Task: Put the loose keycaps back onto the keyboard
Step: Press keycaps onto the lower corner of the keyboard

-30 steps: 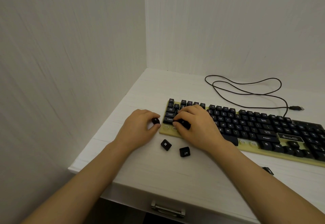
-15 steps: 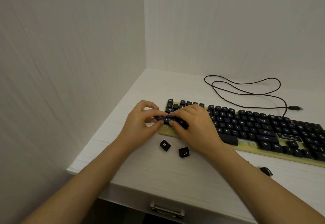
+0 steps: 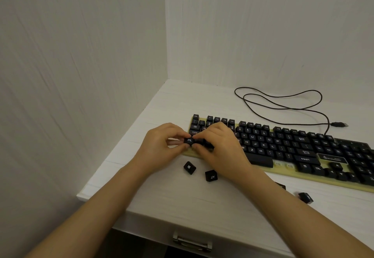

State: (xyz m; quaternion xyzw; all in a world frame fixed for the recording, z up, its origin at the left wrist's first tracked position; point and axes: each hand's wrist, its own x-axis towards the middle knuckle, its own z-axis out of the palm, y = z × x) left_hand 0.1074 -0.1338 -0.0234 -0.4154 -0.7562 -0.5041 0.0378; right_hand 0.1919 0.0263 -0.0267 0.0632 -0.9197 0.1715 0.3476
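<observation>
At the bottom centre of the frame a metal drawer handle (image 3: 191, 242) sits under the front edge of the white desk (image 3: 178, 205). Two bare forearms reach up from the lower corners.

On the desk, below the hands, lie two loose black keycaps close together but apart: a Windows keycap (image 3: 189, 167) on the left and an ALT keycap (image 3: 211, 176) on the right, its legend upside down. At lower right another loose keycap (image 3: 306, 197) lies tilted, and left of it a dark keycap (image 3: 281, 186) peeks out from behind the right forearm.

In the middle of the frame the left hand (image 3: 160, 146) pinches a CTRL keycap (image 3: 189, 140) between thumb and forefinger, legend up. The right hand (image 3: 221, 149), fingers curled, nips the same cap from its other side. The cap sits over the near left corner of the keyboard (image 3: 293, 174); whether it touches the base, I cannot tell.

The keyboard has black keys on a yellowish base and runs off the right edge. Just right of its space bar (image 3: 261, 160) two bare sockets (image 3: 283, 164) show pale.

Behind it a black cable (image 3: 283, 106) loops across the desk and ends in a USB plug (image 3: 339, 124). Pale walls (image 3: 81, 75) meet in a corner at the back.
</observation>
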